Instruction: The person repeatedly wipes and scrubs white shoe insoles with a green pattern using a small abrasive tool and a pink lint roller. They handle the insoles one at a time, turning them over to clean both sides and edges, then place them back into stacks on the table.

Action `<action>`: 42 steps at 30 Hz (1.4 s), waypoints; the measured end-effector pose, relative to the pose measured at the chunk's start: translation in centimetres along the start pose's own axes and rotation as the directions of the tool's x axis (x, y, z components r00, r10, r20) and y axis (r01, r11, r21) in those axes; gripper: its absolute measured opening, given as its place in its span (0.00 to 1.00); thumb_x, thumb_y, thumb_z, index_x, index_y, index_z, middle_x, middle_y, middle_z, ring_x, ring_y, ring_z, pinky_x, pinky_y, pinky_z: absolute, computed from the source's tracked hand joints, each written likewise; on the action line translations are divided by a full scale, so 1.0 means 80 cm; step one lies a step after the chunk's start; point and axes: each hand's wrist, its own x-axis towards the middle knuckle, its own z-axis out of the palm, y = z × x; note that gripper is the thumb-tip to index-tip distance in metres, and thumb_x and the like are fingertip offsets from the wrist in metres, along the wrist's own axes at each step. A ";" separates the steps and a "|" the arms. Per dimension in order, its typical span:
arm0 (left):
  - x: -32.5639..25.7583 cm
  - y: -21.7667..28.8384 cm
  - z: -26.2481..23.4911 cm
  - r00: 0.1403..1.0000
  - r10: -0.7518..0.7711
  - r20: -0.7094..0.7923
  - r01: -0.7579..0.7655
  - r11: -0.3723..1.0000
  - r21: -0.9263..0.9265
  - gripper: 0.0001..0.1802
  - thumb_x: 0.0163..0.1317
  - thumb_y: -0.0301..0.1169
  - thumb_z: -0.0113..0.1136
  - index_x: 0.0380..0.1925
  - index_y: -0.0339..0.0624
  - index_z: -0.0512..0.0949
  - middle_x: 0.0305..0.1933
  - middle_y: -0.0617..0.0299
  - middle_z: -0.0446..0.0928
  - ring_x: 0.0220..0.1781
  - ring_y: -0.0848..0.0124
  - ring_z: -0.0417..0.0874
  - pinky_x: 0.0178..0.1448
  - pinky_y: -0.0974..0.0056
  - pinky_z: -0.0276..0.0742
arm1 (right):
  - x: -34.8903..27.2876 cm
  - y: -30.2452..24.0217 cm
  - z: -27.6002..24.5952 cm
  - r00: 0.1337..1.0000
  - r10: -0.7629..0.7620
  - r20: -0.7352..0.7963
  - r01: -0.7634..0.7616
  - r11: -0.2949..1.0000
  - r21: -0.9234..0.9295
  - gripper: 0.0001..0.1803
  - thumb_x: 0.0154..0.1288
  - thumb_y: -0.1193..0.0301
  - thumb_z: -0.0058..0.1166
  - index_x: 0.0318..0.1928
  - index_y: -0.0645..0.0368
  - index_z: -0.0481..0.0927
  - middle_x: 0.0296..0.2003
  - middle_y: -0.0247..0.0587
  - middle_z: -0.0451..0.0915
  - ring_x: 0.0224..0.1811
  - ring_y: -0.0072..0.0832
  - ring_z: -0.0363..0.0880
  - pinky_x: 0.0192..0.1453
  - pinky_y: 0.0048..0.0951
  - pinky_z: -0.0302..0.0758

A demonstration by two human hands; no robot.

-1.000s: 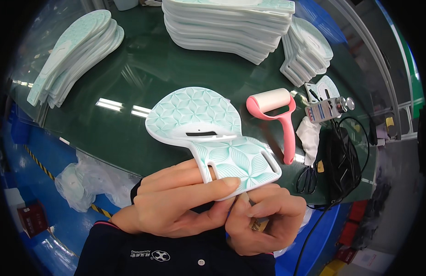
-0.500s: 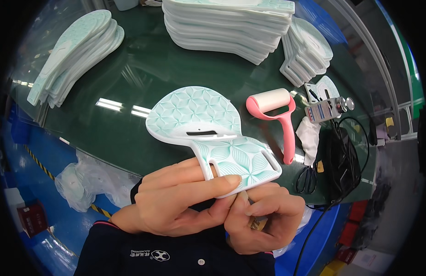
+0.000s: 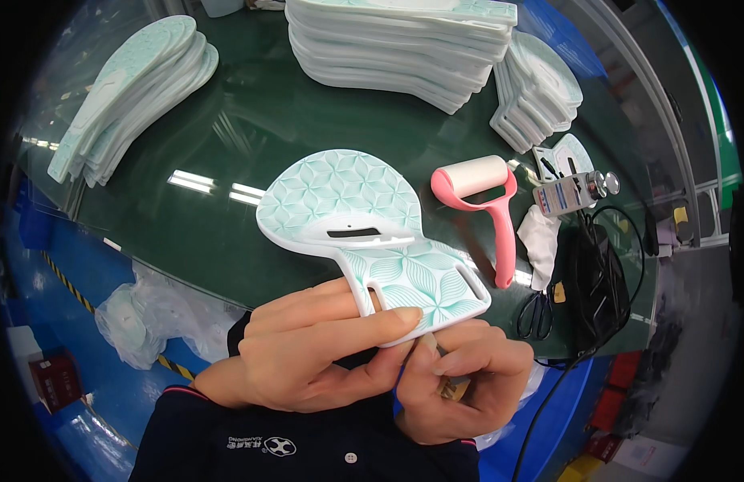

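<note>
No boxes or bins are being seen; instead, mint-and-white insoles are being kept in loose stacks on the dark green surface [image 3: 227, 145]: one stack [image 3: 131, 96] at ten o'clock, a tall one [image 3: 404, 44] at twelve, a smaller one [image 3: 541, 88] at one o'clock.

A patterned insole piece [image 3: 364, 233] is being held above the near edge of the surface, at the centre of the view. Its long axis is being kept along a line from ten o'clock to four o'clock, with the broad rounded end pointing away toward ten and the narrow slotted end toward the hands.

The left hand [image 3: 308, 353] is being closed on the narrow end, thumb pressed on the patterned face and fingers behind. The right hand [image 3: 460, 377] is being curled tight beneath the same end, its grip clamped on a small object that cannot be made out.

A pink lint roller [image 3: 488, 209] and black scissors [image 3: 537, 313] are lying at three o'clock.
</note>
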 end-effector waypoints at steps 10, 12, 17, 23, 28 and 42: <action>-0.002 -0.002 0.005 0.998 0.004 -0.057 -0.004 1.000 0.002 0.19 0.40 0.13 0.58 0.37 0.33 0.75 0.31 0.49 0.77 0.33 0.59 0.81 0.36 0.64 0.75 | 0.001 0.000 -0.003 0.998 0.050 -0.048 -0.051 0.999 -0.018 0.15 0.38 0.88 0.61 0.28 0.64 0.72 0.24 0.42 0.77 0.24 0.25 0.77 0.30 0.20 0.72; -0.002 -0.002 0.005 0.999 0.005 -0.054 -0.004 1.000 0.008 0.18 0.40 0.14 0.58 0.37 0.33 0.75 0.31 0.49 0.77 0.32 0.59 0.81 0.35 0.65 0.75 | 0.000 -0.001 -0.008 0.998 0.044 0.033 -0.044 0.999 -0.021 0.16 0.37 0.88 0.62 0.29 0.63 0.73 0.24 0.42 0.77 0.25 0.25 0.77 0.30 0.20 0.72; -0.003 -0.002 0.006 0.998 -0.020 -0.064 0.019 1.000 -0.010 0.18 0.41 0.14 0.58 0.36 0.33 0.75 0.32 0.48 0.77 0.32 0.61 0.81 0.34 0.65 0.75 | 0.000 0.001 -0.004 0.988 0.113 -0.105 -0.112 0.994 0.013 0.16 0.37 0.89 0.61 0.28 0.63 0.73 0.24 0.43 0.77 0.25 0.24 0.77 0.31 0.18 0.72; -0.004 -0.002 0.003 1.000 -0.011 0.005 0.010 0.993 0.114 0.18 0.43 0.14 0.58 0.38 0.30 0.73 0.34 0.44 0.77 0.33 0.62 0.81 0.37 0.66 0.75 | 0.002 0.011 -0.010 0.999 -0.037 -0.034 0.026 0.961 -0.276 0.17 0.40 0.89 0.57 0.31 0.62 0.68 0.23 0.42 0.74 0.22 0.26 0.74 0.29 0.20 0.71; -0.003 0.011 -0.028 0.990 -0.139 0.024 0.141 0.980 -0.142 0.14 0.49 0.16 0.55 0.38 0.23 0.69 0.36 0.38 0.75 0.36 0.67 0.80 0.43 0.68 0.74 | 0.016 0.002 -0.019 0.954 -0.035 -0.297 0.029 0.999 -0.026 0.12 0.49 0.83 0.51 0.30 0.61 0.61 0.18 0.38 0.66 0.16 0.26 0.70 0.22 0.21 0.72; -0.006 0.020 -0.050 0.993 -0.096 0.064 0.111 0.949 -0.295 0.14 0.54 0.20 0.54 0.38 0.20 0.68 0.34 0.39 0.74 0.33 0.68 0.78 0.40 0.68 0.73 | 0.001 -0.013 0.015 0.987 -0.034 -0.157 0.065 0.978 0.197 0.12 0.52 0.79 0.47 0.29 0.58 0.57 0.15 0.35 0.61 0.14 0.20 0.60 0.21 0.16 0.60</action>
